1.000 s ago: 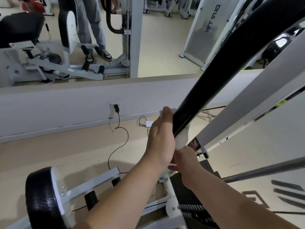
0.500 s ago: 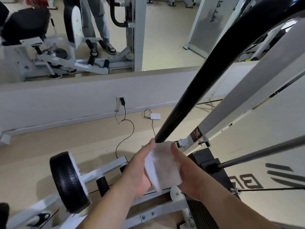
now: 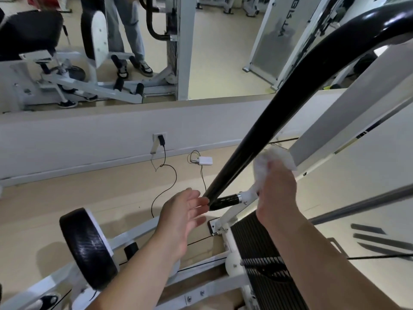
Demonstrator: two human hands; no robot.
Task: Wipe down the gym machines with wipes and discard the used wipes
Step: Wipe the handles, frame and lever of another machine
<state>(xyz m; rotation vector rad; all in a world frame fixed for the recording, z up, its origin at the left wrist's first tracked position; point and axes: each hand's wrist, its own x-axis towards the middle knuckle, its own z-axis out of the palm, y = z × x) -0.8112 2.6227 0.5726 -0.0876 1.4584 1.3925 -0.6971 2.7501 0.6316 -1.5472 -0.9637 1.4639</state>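
The left hand's fingers (image 3: 194, 195) are spread and loosely straight, palm turned inward, holding nothing. Their tips sit right at the lower end of the slanted black bar (image 3: 257, 139); from here I can't tell whether they touch it. The left hand (image 3: 184, 217) hangs over the floor (image 3: 89, 193), above the machine's white base rails.

The right hand (image 3: 277, 193) is seen from the back, its fingers curled out of sight around a bunched white wipe (image 3: 266, 161). The wipe sticks up past the knuckles, just beside the right flank of the black bar and close under the end of a wide white frame beam (image 3: 335, 121). Whether the wipe is actually pressed on the bar is hard to say.

Below the hands a short black grip stub (image 3: 224, 201) juts from the frame. A round black pad (image 3: 87, 249) stands to the left and the dark weight stack (image 3: 263, 265) to the right. Against the wall, a cable runs from a socket (image 3: 159, 138), and a small white box (image 3: 205, 161) lies on the floor, under a long mirror (image 3: 212, 52).
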